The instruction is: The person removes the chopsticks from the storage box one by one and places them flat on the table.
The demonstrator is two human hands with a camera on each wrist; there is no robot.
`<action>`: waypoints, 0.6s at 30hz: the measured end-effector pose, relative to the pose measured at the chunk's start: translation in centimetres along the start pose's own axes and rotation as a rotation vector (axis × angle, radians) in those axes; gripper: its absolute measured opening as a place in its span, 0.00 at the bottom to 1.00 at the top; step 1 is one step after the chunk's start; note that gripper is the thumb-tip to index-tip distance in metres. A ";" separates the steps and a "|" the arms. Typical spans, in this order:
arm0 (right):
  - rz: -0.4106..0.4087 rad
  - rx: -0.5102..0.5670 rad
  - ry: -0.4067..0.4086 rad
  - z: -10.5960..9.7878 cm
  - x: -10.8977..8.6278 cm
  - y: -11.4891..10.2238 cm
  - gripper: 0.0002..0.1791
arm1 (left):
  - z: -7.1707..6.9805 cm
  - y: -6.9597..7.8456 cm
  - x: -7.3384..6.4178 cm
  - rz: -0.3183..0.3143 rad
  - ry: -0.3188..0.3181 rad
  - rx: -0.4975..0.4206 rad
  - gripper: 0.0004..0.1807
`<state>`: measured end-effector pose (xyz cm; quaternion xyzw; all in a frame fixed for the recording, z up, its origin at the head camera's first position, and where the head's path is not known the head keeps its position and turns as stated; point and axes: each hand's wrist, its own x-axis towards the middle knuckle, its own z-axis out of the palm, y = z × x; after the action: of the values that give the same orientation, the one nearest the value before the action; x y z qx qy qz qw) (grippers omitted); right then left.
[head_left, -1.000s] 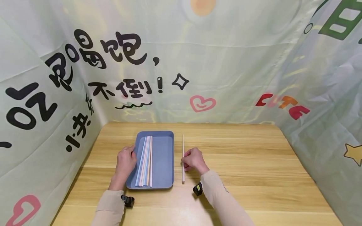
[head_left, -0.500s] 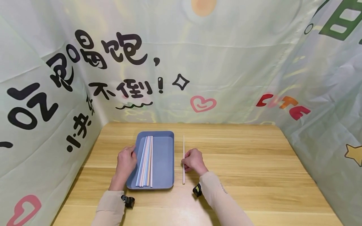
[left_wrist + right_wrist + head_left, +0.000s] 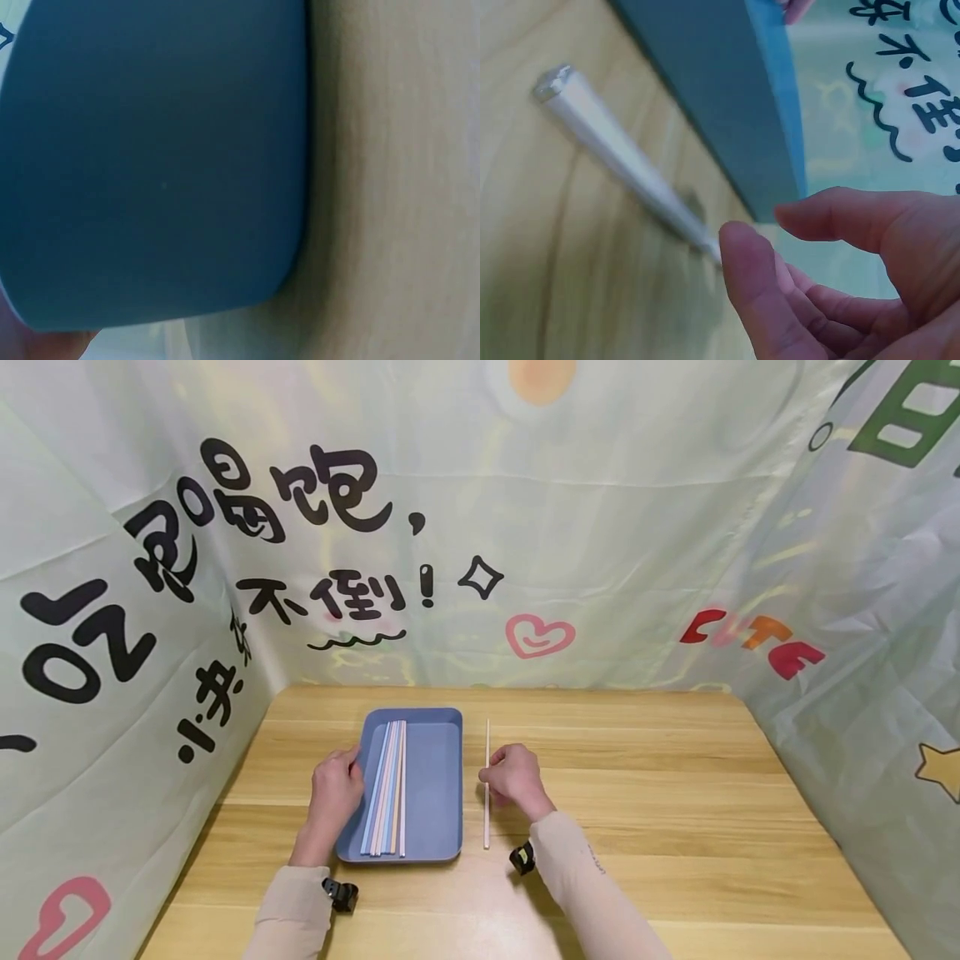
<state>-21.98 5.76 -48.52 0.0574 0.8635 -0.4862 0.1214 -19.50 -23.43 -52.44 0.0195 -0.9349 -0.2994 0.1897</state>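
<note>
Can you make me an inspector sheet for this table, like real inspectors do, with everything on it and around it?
Surface: wood-grain table.
Job's things: blue tray with mostly blue and pink chopsticks lying in its left half; at least one pale chopstick on the table, right of the tray.
Clutter: nothing seen.
Grippers: left hand holds the tray's left rim; right hand is at the pale chopstick, thumb and index fingertip apart; touching or not, can't tell.
Cables: nothing seen.
Surroundings: printed cloth walls with black lettering, a pink heart and "CUTE".

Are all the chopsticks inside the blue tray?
No, one chopstick is outside the blue tray, by the right hand.
</note>
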 end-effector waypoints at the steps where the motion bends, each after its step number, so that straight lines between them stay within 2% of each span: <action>1: 0.000 0.017 -0.009 0.1 -0.1 -0.3 0.10 | 0.0 0.0 0.0 0.000 0.000 0.001 0.19; 5: 0.005 0.119 -0.045 0.6 -0.1 -0.9 0.11 | 0.0 0.0 0.0 0.009 0.008 0.001 0.19; 9: -0.028 0.177 -0.061 1.4 0.0 -1.2 0.12 | -0.1 0.2 0.0 0.004 0.010 0.001 0.19; 14: -0.062 0.214 -0.085 2.1 0.1 -1.8 0.10 | -0.1 0.2 -0.1 0.008 0.019 -0.001 0.18; 18: -0.092 0.185 -0.099 2.5 0.1 -2.4 0.11 | 0.1 0.1 0.0 0.010 0.018 -0.002 0.19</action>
<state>-22.22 2.38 -47.84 0.0046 0.8097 -0.5710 0.1356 -19.53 -23.27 -52.47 0.0171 -0.9328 -0.2994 0.1999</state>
